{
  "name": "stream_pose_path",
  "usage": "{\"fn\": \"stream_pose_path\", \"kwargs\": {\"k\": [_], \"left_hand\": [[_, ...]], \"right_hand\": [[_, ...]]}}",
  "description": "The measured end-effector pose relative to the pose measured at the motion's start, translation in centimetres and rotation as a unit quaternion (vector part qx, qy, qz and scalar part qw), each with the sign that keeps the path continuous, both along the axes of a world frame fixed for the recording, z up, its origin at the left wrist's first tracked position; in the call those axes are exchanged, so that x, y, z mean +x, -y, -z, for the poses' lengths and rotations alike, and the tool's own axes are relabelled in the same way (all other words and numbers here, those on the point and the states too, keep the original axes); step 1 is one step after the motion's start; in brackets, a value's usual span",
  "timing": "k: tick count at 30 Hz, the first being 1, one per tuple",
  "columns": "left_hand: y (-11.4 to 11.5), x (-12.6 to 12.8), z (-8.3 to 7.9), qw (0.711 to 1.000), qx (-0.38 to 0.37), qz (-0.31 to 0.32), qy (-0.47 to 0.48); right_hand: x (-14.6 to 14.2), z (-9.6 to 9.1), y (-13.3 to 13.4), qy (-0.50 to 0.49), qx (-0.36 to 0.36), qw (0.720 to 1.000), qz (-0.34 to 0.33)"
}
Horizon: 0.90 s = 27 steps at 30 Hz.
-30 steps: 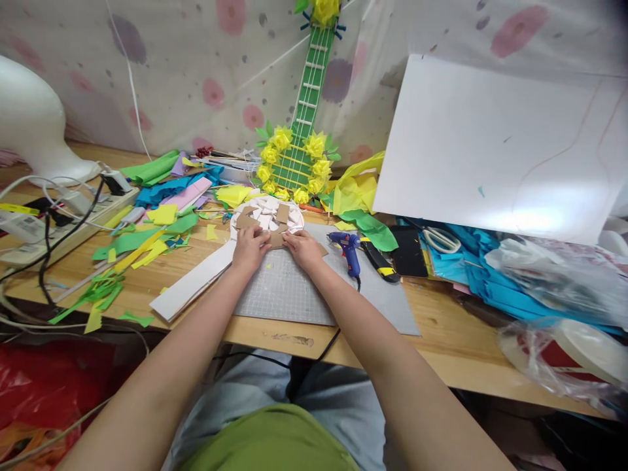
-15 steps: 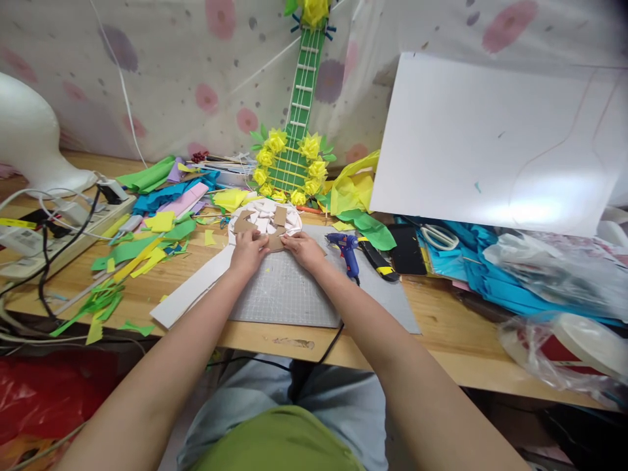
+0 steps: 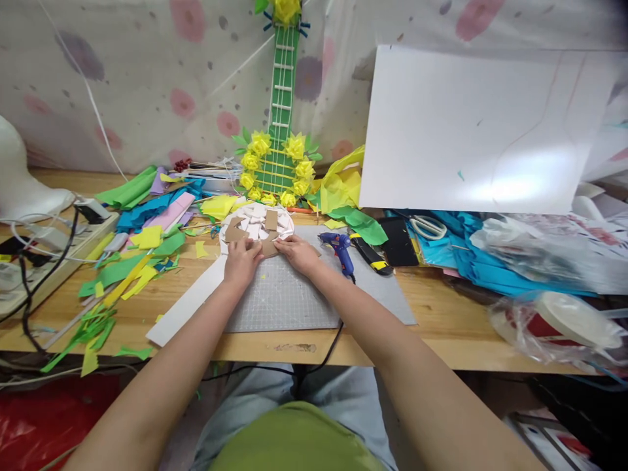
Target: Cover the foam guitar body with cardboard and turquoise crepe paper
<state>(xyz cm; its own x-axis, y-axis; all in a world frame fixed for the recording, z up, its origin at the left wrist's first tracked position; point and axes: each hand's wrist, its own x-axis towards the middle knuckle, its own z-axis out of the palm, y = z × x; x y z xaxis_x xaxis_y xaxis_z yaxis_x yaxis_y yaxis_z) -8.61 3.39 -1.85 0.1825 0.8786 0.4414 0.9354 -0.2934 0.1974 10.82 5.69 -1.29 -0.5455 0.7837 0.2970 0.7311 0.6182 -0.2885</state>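
Both hands are at the wide, rounded end of a white guitar-shaped cutout (image 3: 184, 306), whose long strip slants toward the table's front left. White paper scraps (image 3: 254, 214) and brown cardboard bits (image 3: 271, 220) cover that rounded end. My left hand (image 3: 241, 263) has its fingers closed at the left of a brown cardboard piece (image 3: 269, 249) along the near edge. My right hand (image 3: 297, 254) pinches the same piece from the right. The fingertips partly hide it. A blue glue gun (image 3: 339, 248) lies to the right of my right hand on the grey cutting mat (image 3: 289, 297).
A green paper guitar with yellow flowers (image 3: 277, 157) leans on the wall behind. Paper scraps (image 3: 147, 237) litter the left, near a power strip (image 3: 63, 261). On the right are a utility knife (image 3: 371, 254), scissors (image 3: 428, 227), a white board (image 3: 471, 131) and a bagged tub (image 3: 564, 327).
The camera view has turned slightly to the right, so the scene sits further left. Both hands stay on the brown cardboard piece, with hardly any visible movement against the cutout.
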Motion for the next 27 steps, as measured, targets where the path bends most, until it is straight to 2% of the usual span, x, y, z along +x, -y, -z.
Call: {"fn": "stream_pose_path", "kwargs": {"k": [6, 18, 27], "left_hand": [[0.4, 0.1, 0.1, 1.0, -0.001, -0.003, -0.008], [0.7, 0.0, -1.0, 1.0, -0.019, 0.008, -0.021], [0.5, 0.0, -1.1, 1.0, -0.01, 0.008, -0.025]], "right_hand": [[0.0, 0.6, -0.1, -0.008, -0.001, 1.0, 0.012], [0.2, -0.1, -0.2, -0.007, 0.0, 1.0, 0.006], [-0.4, 0.4, -0.2, -0.034, 0.017, 0.999, 0.017]]}}
